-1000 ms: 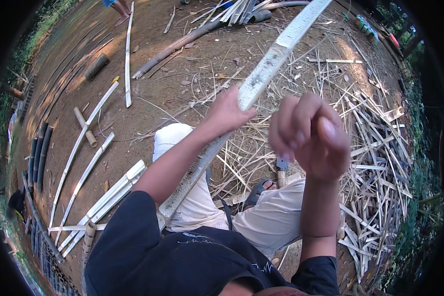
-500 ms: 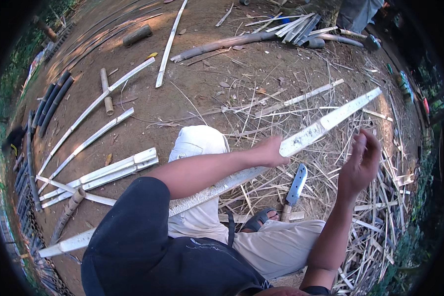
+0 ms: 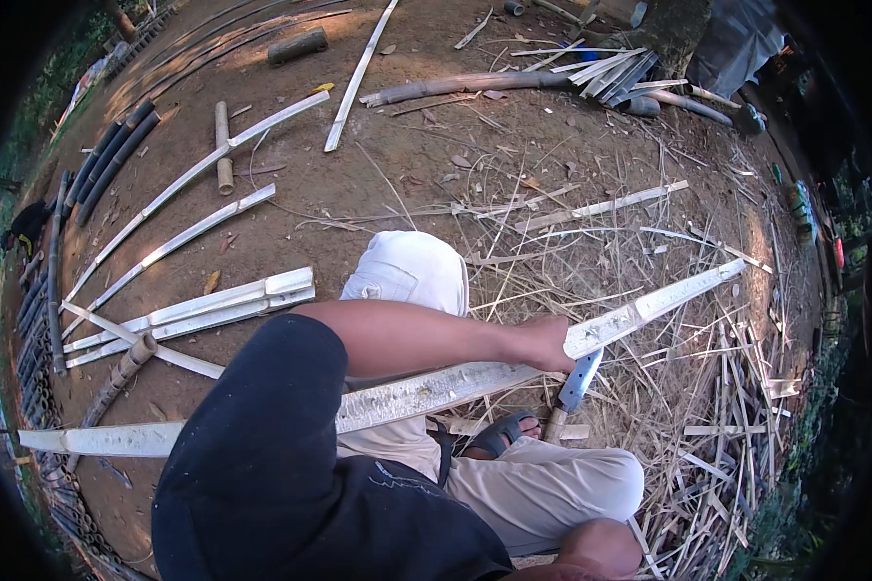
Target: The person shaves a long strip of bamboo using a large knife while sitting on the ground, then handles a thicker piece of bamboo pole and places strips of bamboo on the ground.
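The long split bamboo slat [image 3: 455,382] lies slantwise across my lap, from the dirt at my left to the straw at my right, my left hand [image 3: 549,344] closed around it near its middle, just above the knife [image 3: 574,384] by my sandal [image 3: 499,433]

Split bamboo slats [image 3: 213,305] on bare dirt, round bamboo poles [image 3: 455,87], scattered shavings [image 3: 727,387]
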`<control>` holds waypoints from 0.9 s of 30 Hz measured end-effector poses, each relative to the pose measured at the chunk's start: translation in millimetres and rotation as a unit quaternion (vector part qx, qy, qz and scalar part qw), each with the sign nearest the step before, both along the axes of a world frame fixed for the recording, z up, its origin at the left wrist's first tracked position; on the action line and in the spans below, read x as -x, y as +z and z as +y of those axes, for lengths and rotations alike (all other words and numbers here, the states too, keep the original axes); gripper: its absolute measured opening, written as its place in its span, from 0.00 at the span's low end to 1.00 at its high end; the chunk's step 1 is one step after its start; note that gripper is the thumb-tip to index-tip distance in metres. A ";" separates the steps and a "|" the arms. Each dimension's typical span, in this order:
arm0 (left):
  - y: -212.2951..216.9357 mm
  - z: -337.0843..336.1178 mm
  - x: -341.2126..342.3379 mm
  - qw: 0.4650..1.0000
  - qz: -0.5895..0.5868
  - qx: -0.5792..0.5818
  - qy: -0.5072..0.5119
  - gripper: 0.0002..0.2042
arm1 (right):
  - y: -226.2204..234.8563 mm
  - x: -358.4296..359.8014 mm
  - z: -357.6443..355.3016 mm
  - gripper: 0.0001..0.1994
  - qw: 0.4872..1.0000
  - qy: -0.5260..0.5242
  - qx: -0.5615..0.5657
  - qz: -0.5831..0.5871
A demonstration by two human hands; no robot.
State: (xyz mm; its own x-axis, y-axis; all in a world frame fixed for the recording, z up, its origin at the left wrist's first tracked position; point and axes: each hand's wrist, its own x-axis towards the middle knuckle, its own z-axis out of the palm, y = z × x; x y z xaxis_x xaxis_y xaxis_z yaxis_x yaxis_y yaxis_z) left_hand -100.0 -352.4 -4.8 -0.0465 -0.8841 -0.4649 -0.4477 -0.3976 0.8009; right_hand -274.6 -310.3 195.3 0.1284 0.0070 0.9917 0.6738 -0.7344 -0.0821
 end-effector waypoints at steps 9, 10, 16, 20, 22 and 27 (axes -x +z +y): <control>-1.5 13.1 3.5 0.999 -0.008 0.043 -0.001 0.33 | 1.4 17.2 28.1 0.20 0.999 -0.008 -0.018 0.033; -1.8 12.4 3.9 0.998 -0.026 0.057 0.000 0.33 | 0.6 20.4 31.3 0.20 0.999 -0.011 -0.017 0.035; 11.5 4.6 10.9 0.998 -0.020 0.066 0.004 0.33 | 3.3 39.4 43.5 0.17 0.999 -0.036 -0.012 0.035; 19.4 6.3 6.0 0.996 -0.018 0.083 0.007 0.33 | 3.0 37.4 43.9 0.16 0.998 -0.052 -0.010 0.032; 27.7 5.5 2.2 0.997 -0.020 0.072 0.003 0.32 | 0.2 38.7 47.7 0.15 0.998 -0.061 -0.011 0.030; 25.9 8.1 0.2 0.994 0.009 0.105 0.028 0.31 | -0.5 42.3 53.3 0.13 0.997 -0.071 -0.016 0.029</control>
State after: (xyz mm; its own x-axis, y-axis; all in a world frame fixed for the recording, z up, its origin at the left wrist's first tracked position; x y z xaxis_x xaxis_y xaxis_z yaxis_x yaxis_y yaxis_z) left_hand -100.2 -344.3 21.1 -0.0012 -0.9633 -0.2686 -0.4149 -0.2439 0.8766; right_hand -316.8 -257.0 194.8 0.1831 -0.0459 0.9820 0.5574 -0.8180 -0.1421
